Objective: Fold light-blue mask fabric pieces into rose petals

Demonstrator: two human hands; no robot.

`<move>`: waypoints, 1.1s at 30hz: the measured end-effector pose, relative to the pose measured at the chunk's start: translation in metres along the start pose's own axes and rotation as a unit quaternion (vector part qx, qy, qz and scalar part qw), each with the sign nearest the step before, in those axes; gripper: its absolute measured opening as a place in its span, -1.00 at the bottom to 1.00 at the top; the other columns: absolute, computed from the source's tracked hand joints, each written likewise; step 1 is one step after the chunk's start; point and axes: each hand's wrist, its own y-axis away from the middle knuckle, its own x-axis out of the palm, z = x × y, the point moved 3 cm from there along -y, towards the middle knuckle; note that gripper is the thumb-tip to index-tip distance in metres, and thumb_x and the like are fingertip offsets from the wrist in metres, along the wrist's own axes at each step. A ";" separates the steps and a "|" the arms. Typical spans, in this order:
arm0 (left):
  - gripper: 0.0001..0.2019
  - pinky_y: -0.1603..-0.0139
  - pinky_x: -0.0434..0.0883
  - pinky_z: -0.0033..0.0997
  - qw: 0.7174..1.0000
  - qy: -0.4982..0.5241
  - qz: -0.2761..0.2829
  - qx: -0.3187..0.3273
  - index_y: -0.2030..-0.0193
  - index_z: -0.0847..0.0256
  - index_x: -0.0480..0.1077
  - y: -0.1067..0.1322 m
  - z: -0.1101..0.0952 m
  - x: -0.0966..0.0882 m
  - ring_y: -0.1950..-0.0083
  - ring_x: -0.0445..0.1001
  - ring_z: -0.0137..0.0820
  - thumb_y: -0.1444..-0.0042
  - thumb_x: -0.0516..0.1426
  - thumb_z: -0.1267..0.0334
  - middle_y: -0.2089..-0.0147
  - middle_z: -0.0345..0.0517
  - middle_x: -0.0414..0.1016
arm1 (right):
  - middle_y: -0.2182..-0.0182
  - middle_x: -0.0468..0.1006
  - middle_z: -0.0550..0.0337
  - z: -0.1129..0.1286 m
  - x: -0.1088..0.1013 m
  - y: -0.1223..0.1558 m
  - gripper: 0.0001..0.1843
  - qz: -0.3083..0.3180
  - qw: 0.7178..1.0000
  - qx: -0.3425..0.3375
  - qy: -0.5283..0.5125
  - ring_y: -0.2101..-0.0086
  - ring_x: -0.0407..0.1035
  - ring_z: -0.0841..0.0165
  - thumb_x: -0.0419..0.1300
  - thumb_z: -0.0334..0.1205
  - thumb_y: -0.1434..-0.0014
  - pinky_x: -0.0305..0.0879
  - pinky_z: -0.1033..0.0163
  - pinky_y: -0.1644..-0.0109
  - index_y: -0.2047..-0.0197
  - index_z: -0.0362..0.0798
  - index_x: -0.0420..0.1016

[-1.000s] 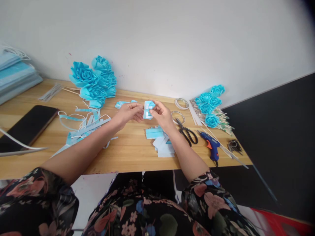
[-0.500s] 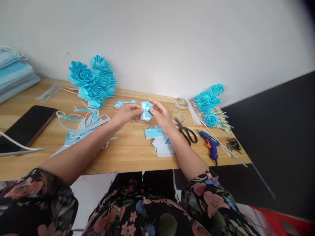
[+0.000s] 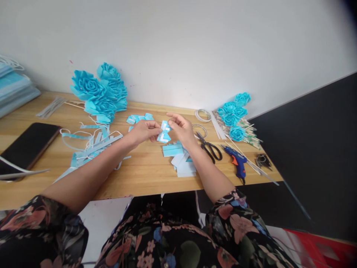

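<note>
Both hands meet over the middle of the wooden table (image 3: 145, 171). My left hand (image 3: 143, 131) and my right hand (image 3: 180, 128) each pinch one side of a small folded light-blue piece (image 3: 164, 132), held just above the tabletop. Below my right wrist lies a loose pile of light-blue and white cut pieces (image 3: 181, 160). A few more small blue pieces (image 3: 137, 118) lie just beyond my left hand.
Black scissors (image 3: 209, 146) and a blue glue gun (image 3: 236, 160) lie right of my hands, with tape rolls (image 3: 202, 115) behind. Blue paper roses stand at back left (image 3: 97, 92) and back right (image 3: 233, 115). A dark phone (image 3: 28, 144) and cut strips (image 3: 89, 143) lie left.
The folded blue piece has been turned and lowered slightly between my fingers; both hands stay pinched on it in nearly the same place.
</note>
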 end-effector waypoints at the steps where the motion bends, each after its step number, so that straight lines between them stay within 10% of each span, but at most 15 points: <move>1: -0.85 0.52 0.34 -0.54 1.000 0.002 -0.001 0.002 0.50 0.29 0.42 0.000 0.000 0.000 0.61 0.36 -0.55 0.01 0.25 0.29 0.61 -0.22 0.44 | 0.38 0.46 0.28 0.000 0.000 0.000 -0.62 -0.001 1.000 0.002 -0.007 0.37 0.32 0.43 0.24 -0.04 -0.14 0.37 0.24 0.17 -0.01 0.03 0.54; 33: -0.71 0.46 0.33 -0.52 0.995 0.044 -0.068 0.061 0.44 0.27 0.41 -0.001 0.000 -0.005 0.55 0.34 -0.55 0.05 0.30 0.07 0.55 -0.23 0.43 | 0.18 0.56 0.21 -0.014 0.018 0.005 -0.45 0.099 0.994 0.010 0.035 0.27 0.43 0.37 0.32 -0.07 -0.07 0.42 0.24 0.15 -0.12 0.08 0.35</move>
